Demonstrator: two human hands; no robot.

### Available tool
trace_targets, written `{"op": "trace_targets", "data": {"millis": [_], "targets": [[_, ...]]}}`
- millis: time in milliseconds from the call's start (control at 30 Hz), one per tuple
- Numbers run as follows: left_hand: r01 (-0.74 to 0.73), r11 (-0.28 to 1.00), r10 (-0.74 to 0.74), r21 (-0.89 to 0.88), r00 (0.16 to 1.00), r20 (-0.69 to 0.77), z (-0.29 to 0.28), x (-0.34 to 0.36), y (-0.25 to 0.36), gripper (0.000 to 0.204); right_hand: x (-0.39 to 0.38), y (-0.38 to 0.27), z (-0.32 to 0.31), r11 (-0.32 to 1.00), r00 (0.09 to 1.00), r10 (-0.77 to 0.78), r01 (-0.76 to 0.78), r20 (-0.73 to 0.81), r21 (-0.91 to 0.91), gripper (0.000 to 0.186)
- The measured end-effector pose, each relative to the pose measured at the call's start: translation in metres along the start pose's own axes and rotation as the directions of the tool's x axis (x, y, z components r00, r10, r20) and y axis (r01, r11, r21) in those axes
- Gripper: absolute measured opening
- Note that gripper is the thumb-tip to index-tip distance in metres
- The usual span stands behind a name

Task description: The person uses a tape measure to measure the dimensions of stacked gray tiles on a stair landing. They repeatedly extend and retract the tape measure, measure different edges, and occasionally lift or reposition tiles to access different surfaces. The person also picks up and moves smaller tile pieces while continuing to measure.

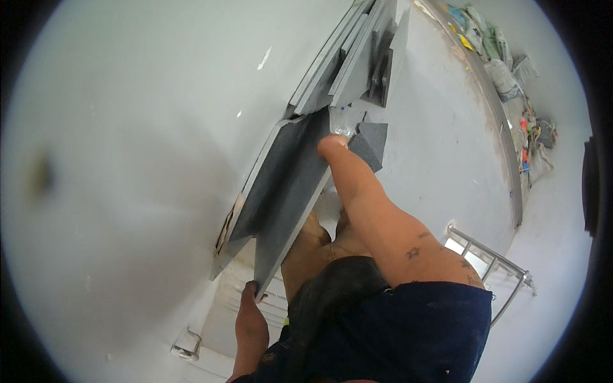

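Observation:
A long dark grey slab, like a stone or tile panel, stands on edge and tilts away from the wall. My right hand is closed over its upper edge near the far end, the fingertips hidden behind the slab. At the near end, my left hand grips the lower corner, with most of its fingers out of sight. Between this slab and the wall leans another grey panel, with a gap opening between the two. Beyond my right hand is a smaller dark grey piece, next to some clear plastic.
Several more slabs lean against the white wall at the far end. Bags and rubbish lie along the far right edge. A metal rail stands to the right, and a metal handle is at lower left.

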State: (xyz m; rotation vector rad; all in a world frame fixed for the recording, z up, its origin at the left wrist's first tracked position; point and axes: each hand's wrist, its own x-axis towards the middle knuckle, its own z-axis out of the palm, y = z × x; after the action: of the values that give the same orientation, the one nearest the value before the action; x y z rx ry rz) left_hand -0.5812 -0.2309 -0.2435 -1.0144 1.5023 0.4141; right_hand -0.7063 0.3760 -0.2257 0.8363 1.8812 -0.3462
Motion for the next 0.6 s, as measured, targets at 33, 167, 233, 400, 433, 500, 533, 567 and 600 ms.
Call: {"op": "trace_targets", "data": {"millis": [33, 167, 233, 400, 433, 500, 533, 567, 600], "targets": [[-0.004, 0.991, 0.007, 0.133, 1.0, -0.02, 0.002, 0.005, 0.0, 0.033, 0.0, 0.0, -0.001, 1.0, 1.0, -0.026, 0.026, 0.017, -0.001, 0.031], [-0.076, 0.99, 0.086, 0.122, 0.994, -0.071, 0.004, 0.028, -0.007, 0.028, -0.005, -0.003, -0.006, 0.997, 0.993, 0.037, -0.029, -0.11, 0.068, 0.034], [-0.048, 0.997, 0.054, 0.065, 0.993, -0.105, 0.004, 0.039, -0.008, 0.027, -0.008, -0.004, -0.006, 1.0, 0.994, 0.028, -0.029, -0.104, -0.005, 0.035], [-0.085, 0.993, 0.095, 0.078, 0.986, -0.135, 0.01, 0.05, -0.014, 0.026, -0.005, 0.005, -0.001, 0.999, 0.992, 0.045, -0.04, -0.119, 0.036, 0.036], [-0.087, 0.993, 0.099, 0.077, 0.983, -0.158, 0.012, 0.051, -0.017, 0.026, -0.002, 0.008, 0.001, 0.999, 0.994, 0.009, -0.012, -0.107, -0.029, 0.035], [-0.127, 0.992, 0.129, 0.022, 0.982, -0.141, 0.015, 0.054, -0.023, 0.027, 0.003, 0.014, 0.007, 0.985, 0.996, -0.052, 0.04, -0.074, -0.165, 0.034], [-0.068, 0.998, 0.068, 0.007, 0.988, -0.138, 0.016, 0.056, -0.026, 0.027, 0.004, 0.016, 0.012, 0.987, 0.995, -0.061, 0.048, -0.082, -0.15, 0.034], [-0.166, 0.984, 0.173, 0.065, 0.976, -0.13, 0.016, 0.056, -0.03, 0.028, 0.004, 0.019, 0.014, 0.989, 0.992, -0.064, 0.049, -0.104, -0.138, 0.033], [-0.2, 0.972, 0.215, 0.127, 0.969, -0.119, 0.015, 0.056, -0.031, 0.028, 0.002, 0.022, 0.016, 0.99, 0.99, -0.065, 0.049, -0.125, -0.13, 0.033]]}}
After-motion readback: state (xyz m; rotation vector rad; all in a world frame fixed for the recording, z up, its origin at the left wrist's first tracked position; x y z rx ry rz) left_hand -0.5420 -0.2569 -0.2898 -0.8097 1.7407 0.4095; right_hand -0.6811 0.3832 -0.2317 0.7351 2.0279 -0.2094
